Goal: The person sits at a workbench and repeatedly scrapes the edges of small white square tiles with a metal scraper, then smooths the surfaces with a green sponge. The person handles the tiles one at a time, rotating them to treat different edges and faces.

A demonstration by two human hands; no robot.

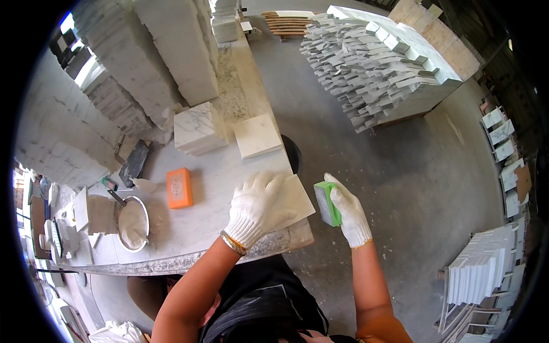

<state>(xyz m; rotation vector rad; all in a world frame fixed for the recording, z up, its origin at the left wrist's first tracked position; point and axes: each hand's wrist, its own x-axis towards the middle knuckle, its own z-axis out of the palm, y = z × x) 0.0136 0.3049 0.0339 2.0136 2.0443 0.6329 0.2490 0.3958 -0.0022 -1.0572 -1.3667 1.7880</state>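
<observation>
My left hand (255, 208), in a white knit glove, lies flat on a white marble tile (297, 197) that sits at the right end of the marble worktop (214, 183) and overhangs its edge. My right hand (350, 214), also gloved, grips a green and grey sanding block (326, 203) held against the tile's right edge. A bracelet shows at my left wrist.
On the worktop lie an orange block (179, 187), a metal bowl of pale paste (133, 224), a stack of marble tiles (197, 128) and a single white tile (257, 135). Large tile stacks stand behind and on a pallet (377, 63). More tiles lean in racks at right (480, 274).
</observation>
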